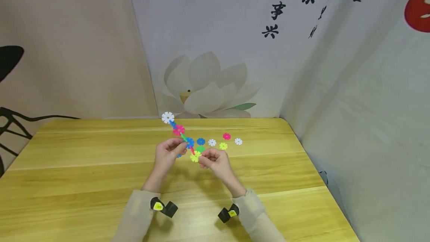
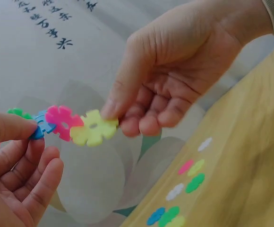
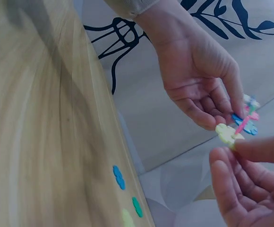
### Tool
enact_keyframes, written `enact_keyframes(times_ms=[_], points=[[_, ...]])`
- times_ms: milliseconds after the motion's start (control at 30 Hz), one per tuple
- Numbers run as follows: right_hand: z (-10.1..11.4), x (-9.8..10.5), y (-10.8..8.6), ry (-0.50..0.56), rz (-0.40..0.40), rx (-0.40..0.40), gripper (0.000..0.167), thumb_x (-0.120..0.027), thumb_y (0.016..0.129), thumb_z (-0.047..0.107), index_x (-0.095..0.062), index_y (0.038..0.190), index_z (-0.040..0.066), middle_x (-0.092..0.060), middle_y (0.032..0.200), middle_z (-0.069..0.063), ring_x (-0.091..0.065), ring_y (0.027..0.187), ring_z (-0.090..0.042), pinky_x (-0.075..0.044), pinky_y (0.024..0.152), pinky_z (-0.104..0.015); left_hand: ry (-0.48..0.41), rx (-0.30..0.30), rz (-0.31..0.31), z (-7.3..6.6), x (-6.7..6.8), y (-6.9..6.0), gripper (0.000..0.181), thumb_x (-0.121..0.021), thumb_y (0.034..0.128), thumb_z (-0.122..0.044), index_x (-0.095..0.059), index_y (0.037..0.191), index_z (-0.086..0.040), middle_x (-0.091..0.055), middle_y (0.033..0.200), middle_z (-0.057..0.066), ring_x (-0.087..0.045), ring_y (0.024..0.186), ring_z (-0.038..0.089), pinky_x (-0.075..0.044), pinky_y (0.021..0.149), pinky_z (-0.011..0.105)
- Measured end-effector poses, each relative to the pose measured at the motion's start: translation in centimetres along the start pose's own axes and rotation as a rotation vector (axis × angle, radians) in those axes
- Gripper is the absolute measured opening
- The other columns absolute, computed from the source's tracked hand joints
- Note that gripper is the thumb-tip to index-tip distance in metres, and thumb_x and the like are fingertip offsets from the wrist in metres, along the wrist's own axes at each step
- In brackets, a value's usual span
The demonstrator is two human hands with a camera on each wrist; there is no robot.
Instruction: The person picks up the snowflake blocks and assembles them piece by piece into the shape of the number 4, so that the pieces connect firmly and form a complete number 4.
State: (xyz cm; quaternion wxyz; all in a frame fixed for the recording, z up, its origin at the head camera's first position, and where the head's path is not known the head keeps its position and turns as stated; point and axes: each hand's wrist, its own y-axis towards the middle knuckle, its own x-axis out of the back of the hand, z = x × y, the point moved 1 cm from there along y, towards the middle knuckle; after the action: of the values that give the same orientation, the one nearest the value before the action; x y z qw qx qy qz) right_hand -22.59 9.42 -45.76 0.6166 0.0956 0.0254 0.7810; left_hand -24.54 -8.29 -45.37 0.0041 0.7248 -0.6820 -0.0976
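Note:
A chain of notched plastic snowflake discs hangs in the air between my hands, over the table. From its far end it runs white disc, blue, pink disc, green, blue disc, pink, yellow disc. My left hand pinches the blue disc between thumb and forefinger. With thumb and forefinger, my right hand pinches the edge of the yellow disc, which joins the pink disc. The other fingers of both hands curl loosely. In the head view the left fingers partly cover the blue disc.
Beyond the hands, several loose discs lie on the wooden table, among them a blue disc, a white disc, a yellow disc and a pink disc. A printed curtain hangs behind the table's far edge.

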Motion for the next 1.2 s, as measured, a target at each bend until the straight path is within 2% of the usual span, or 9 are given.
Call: enact_keyframes(times_ms=[200,333,433,500,633,767,900,1033,1200], points=[[-1.1,-0.7,0.3,0.091,0.032,-0.003,0.013,-0.061,0.085,-0.007,-0.056,0.089,-0.019,-0.064,0.077,-0.026,-0.062,0.061,-0.01,-0.056,0.059,-0.021,0.088,0.027,0.037,-0.8,-0.2,0.1,0.017,-0.067,0.0848,-0.002,-0.063,0.094,0.012,-0.065,0.075,-0.001,-0.061,0.065,0.007,-0.055,0.064,0.02],[-1.2,-1.0,0.4,0.173,0.009,0.023,0.007,-0.059,0.086,-0.008,-0.058,0.088,-0.014,-0.064,0.072,-0.013,-0.062,0.061,-0.008,-0.054,0.058,-0.019,0.054,0.021,0.104,-1.1,-0.3,0.0,0.019,-0.065,0.0863,-0.001,-0.061,0.097,0.014,-0.065,0.077,-0.003,-0.062,0.067,0.008,-0.055,0.068,0.021],[-1.1,-1.3,0.5,0.241,-0.029,0.041,0.002,-0.059,0.086,-0.009,-0.06,0.086,-0.009,-0.063,0.069,-0.001,-0.062,0.061,-0.008,-0.054,0.057,-0.019,0.037,-0.012,0.148,-1.2,-0.2,-0.1,0.02,-0.062,0.0879,0.0,-0.06,0.1,0.016,-0.067,0.082,0.003,-0.061,0.071,0.009,-0.055,0.069,0.021],[-0.9,-1.3,0.5,0.271,-0.056,0.059,0.002,-0.058,0.086,-0.01,-0.058,0.086,-0.011,-0.063,0.069,0.002,-0.063,0.061,-0.008,-0.054,0.057,-0.019,0.069,-0.035,0.168,-1.1,0.0,-0.3,0.021,-0.062,0.0889,-0.002,-0.061,0.102,0.015,-0.068,0.089,0.01,-0.061,0.075,0.009,-0.055,0.07,0.021],[-0.4,-1.5,0.7,0.308,-0.106,0.093,0.015,-0.057,0.087,-0.01,-0.051,0.091,-0.023,-0.065,0.07,0.004,-0.063,0.061,-0.007,-0.054,0.057,-0.018,0.217,-0.078,0.195,-1.0,0.1,-0.7,0.019,-0.064,0.0881,-0.006,-0.066,0.099,0.009,-0.068,0.095,0.018,-0.06,0.079,0.007,-0.053,0.07,0.02],[-0.1,-1.7,0.9,0.338,-0.129,0.1,0.02,-0.057,0.087,-0.009,-0.048,0.095,-0.025,-0.066,0.072,0.004,-0.064,0.061,-0.007,-0.055,0.058,-0.019,0.302,-0.104,0.183,-1.0,-0.1,-1.0,0.014,-0.068,0.0859,-0.007,-0.068,0.094,0.005,-0.068,0.089,0.013,-0.058,0.079,0.009,-0.052,0.069,0.021],[-0.1,-2.0,1.0,0.348,-0.127,0.092,0.017,-0.059,0.087,-0.007,-0.052,0.093,-0.022,-0.067,0.072,0.002,-0.064,0.061,-0.008,-0.055,0.058,-0.02,0.294,-0.12,0.139,-1.2,-0.3,-1.0,0.013,-0.067,0.0858,-0.006,-0.068,0.091,0.006,-0.067,0.087,0.013,-0.056,0.08,0.01,-0.052,0.067,0.02],[-0.3,-2.0,1.1,0.326,-0.111,0.082,0.02,-0.06,0.088,-0.005,-0.053,0.095,-0.023,-0.066,0.073,0.003,-0.063,0.062,-0.008,-0.055,0.058,-0.02,0.289,-0.122,0.102,-1.1,-0.2,-0.9,0.012,-0.066,0.0859,-0.003,-0.068,0.091,0.008,-0.066,0.084,0.013,-0.055,0.077,0.008,-0.05,0.063,0.018],[-1.3,-0.3,1.7,0.266,-0.153,0.038,0.021,-0.06,0.087,-0.005,-0.055,0.098,-0.023,-0.066,0.072,0.001,-0.063,0.061,-0.008,-0.055,0.056,-0.019,0.24,-0.063,0.086,-0.7,0.2,-0.7,0.012,-0.064,0.0868,0.0,-0.064,0.092,0.011,-0.064,0.082,0.015,-0.057,0.067,0.005,-0.052,0.06,0.017]])
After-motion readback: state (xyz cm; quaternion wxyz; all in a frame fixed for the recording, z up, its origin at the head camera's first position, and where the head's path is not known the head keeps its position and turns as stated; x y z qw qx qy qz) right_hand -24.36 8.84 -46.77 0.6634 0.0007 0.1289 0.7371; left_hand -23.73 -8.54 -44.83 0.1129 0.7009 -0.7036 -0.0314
